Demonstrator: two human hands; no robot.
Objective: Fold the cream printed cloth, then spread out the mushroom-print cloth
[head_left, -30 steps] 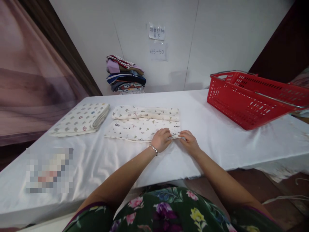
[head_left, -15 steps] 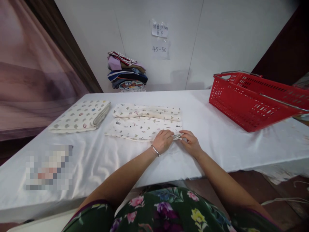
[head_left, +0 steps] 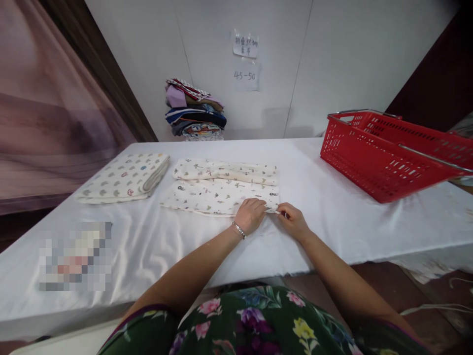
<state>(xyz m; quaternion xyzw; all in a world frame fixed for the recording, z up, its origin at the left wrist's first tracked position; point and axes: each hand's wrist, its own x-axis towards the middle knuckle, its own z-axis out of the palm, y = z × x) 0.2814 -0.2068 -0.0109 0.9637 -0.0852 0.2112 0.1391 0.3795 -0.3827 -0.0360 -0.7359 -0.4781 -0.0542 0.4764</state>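
Observation:
A cream cloth [head_left: 221, 192] with small printed plants and figures lies partly folded on the table, its far part doubled over in a strip. My left hand [head_left: 251, 216], with a bracelet at the wrist, rests at the cloth's near edge, fingers curled closed over it; the fingertips are partly hidden. At the near right corner, my right hand [head_left: 293, 220] pinches the cloth's edge between thumb and fingers. A short stretch of layered edge shows between the two hands.
A folded cream cloth with mushroom-like prints [head_left: 123, 177] lies at the left. A red basket [head_left: 373, 158] with metal handles stands at the right. A stack of folded fabrics [head_left: 195, 111] is at the back by the wall. Something pixelated [head_left: 76, 256] lies front left on the white-covered table [head_left: 162, 256].
My right hand has shifted slightly toward me and right, and its pinched corner lies flatter. My left hand has hardly moved.

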